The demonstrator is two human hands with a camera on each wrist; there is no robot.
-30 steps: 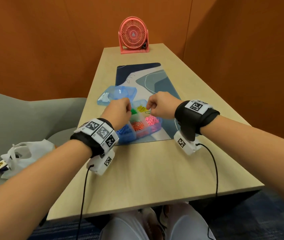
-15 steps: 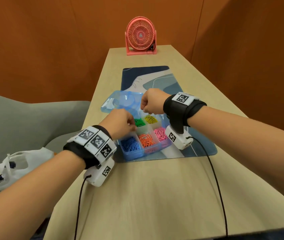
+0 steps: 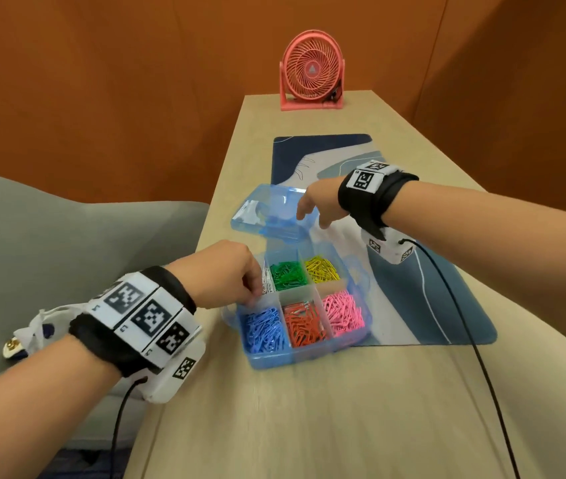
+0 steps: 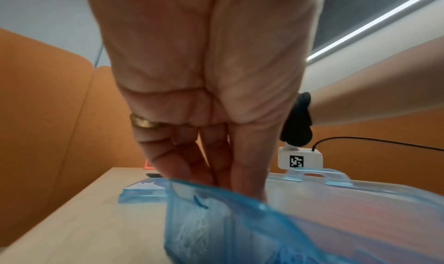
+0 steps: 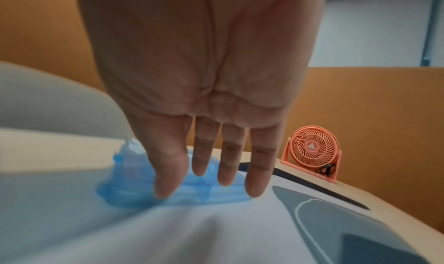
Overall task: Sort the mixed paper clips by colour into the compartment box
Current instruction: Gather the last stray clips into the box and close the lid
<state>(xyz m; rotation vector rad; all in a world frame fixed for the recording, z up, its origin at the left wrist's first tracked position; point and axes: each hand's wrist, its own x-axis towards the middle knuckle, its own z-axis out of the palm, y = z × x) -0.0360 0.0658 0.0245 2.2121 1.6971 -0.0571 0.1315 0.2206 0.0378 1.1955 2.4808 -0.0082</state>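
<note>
Reaching for the lid point(image 3: 272, 213), our right hand point(image 3: 319, 206) was spread, empty; left hand point(image 3: 228, 274) pinched the box point(image 3: 304, 357) rim—we judged steadying it best.

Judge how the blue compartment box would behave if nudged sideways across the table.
The compartment box looks like thin translucent plastic, so probably light and rigid; it would likely slide rather than tip, being low and wide. Its open lid may swing or drag. The loose paper clips would probably shift and rattle. The left hand at the rim may steady it.
</note>
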